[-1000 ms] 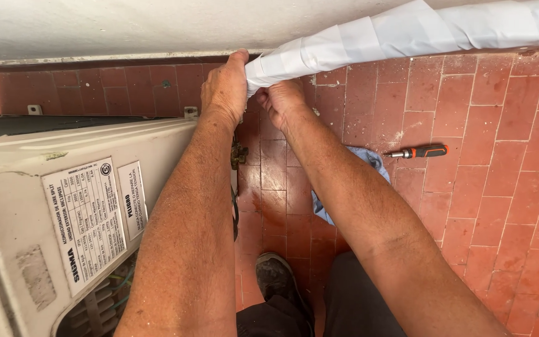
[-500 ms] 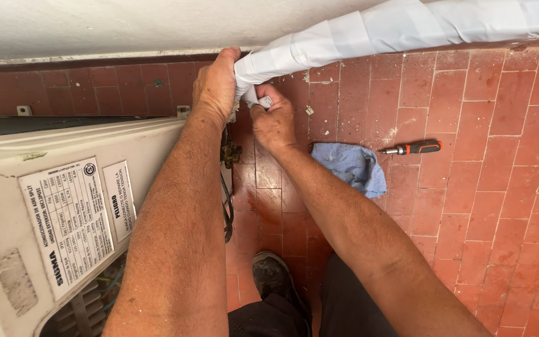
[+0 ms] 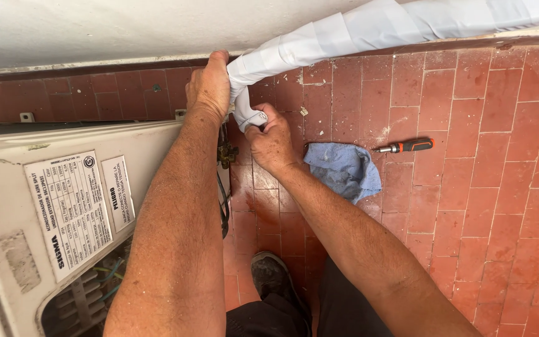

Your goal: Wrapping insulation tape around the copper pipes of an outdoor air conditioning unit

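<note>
At the far left stands an off-white outdoor air-conditioner unit (image 3: 63,206), seen from above, with two printed labels (image 3: 70,212) on its side and a grille opening at its lower corner where coloured wires show. Behind it a strip of red tiled skirting runs under a white wall (image 3: 95,28).

The left forearm rises along the unit's right edge. The left hand (image 3: 209,87) is closed around the lower end of a white taped pipe bundle (image 3: 369,28), fingers curled over it and pressed toward the wall, so the bundle's end sits right at the joint of wall and floor, just above the unit's corner. From there the bundle climbs to the right along the base of the wall and leaves the view at the top right.

Just beside and below, the right hand (image 3: 272,140) pinches a loose strip of white tape (image 3: 247,115) that hangs from the bundle's end, thumb and fingers bunched on it. The two hands are close, almost touching. Between the unit and the right hand, brass fittings and dark cables (image 3: 224,181) run down the unit's side, partly hidden by the left arm.

Right of the right forearm a crumpled blue cloth (image 3: 344,170) lies on the red tile floor (image 3: 500,187), and just beyond it a screwdriver (image 3: 403,146) with an orange and black handle lies flat, tip pointing toward the cloth. At the bottom centre a dark shoe (image 3: 272,278) and dark trouser legs show between the arms.
</note>
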